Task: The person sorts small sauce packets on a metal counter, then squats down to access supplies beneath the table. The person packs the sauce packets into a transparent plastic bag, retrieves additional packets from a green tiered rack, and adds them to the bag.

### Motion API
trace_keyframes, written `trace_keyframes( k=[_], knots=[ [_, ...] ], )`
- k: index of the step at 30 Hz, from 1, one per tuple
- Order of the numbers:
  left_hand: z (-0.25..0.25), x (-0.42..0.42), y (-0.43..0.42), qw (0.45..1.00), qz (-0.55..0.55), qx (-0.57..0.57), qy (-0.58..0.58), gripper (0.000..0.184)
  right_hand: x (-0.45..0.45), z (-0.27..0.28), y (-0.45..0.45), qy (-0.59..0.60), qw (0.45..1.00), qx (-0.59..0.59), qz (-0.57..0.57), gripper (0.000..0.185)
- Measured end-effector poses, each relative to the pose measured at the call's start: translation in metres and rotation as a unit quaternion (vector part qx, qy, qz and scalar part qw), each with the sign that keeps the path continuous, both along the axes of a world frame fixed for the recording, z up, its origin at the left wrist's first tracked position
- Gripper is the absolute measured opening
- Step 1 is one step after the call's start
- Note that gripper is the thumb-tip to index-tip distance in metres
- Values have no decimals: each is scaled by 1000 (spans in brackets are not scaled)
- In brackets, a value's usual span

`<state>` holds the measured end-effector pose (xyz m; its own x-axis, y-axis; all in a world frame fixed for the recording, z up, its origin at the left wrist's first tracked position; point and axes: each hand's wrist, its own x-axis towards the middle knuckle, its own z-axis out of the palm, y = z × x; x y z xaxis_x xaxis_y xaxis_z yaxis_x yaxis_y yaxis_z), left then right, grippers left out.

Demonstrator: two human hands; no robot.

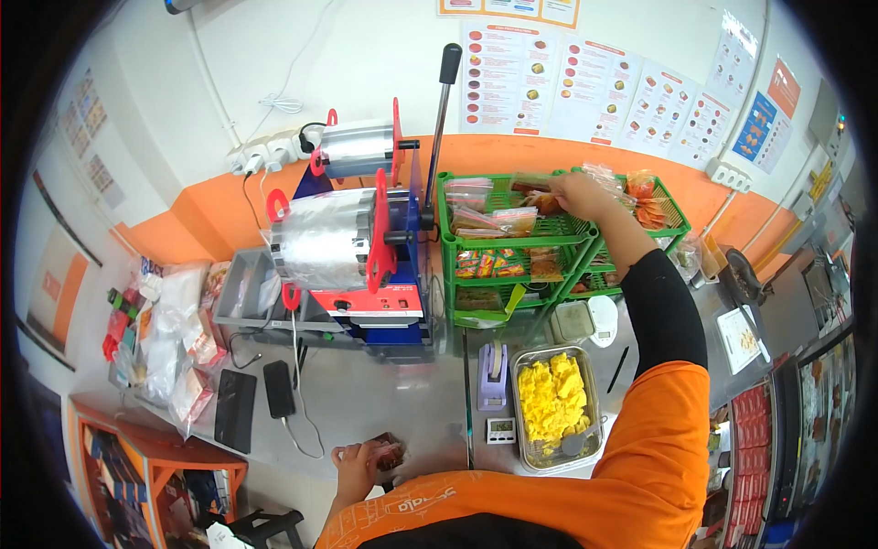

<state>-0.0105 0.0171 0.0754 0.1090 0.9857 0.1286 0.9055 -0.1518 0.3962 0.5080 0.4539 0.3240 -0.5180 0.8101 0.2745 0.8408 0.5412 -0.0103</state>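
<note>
My left hand (357, 466) is low over the steel counter, its fingers closed on a small clear plastic bag of dark red-brown contents (390, 451). My right arm stretches forward, and my right hand (578, 196) is over the top tier of a green plastic rack (518, 245). Its fingers are bent down on a small bag of brown sauce (541, 200); the fingertips are partly hidden. Other clear sachets (498, 220) lie in the same tier, and colourful packets (490, 263) fill the one below.
A cup-sealing machine (368, 303) with a long lever stands left of the rack. Nearer me are a metal tray of yellow food (553, 395), a purple tape dispenser (493, 377) and a timer (500, 431). A black power adapter (278, 389) and its cable lie left. A white scale (603, 320) sits right.
</note>
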Motion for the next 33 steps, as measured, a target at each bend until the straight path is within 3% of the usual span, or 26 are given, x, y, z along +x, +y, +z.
trace_keyframes(
  k=[7,10,13,16,19,22,25,28,33],
  knots=[
    [-3,0,-3,1000,10,5,7,29,-15,34,-48,-49,982,-174,-47,14],
    [3,3,-1,1000,5,17,-9,29,-12,42,-54,10,978,-205,-32,17],
    [8,6,3,1000,6,15,-19,26,-7,40,-30,150,963,-207,-82,22],
    [14,8,2,1000,14,-18,-12,24,-1,31,0,27,987,-123,-97,28],
    [20,11,0,1000,11,-4,-10,23,-14,18,13,-15,993,-116,-21,42],
    [24,13,-1,1000,9,2,-9,24,-26,10,24,-52,979,-199,-6,53],
    [21,11,-3,1000,9,6,4,25,-20,-16,54,-10,974,-228,8,58],
    [-2,3,-7,999,31,-7,-5,27,-20,-21,60,-35,980,-193,2,60],
    [-9,1,-8,999,29,12,8,27,-30,-21,50,-73,986,-151,11,33]
  ],
)
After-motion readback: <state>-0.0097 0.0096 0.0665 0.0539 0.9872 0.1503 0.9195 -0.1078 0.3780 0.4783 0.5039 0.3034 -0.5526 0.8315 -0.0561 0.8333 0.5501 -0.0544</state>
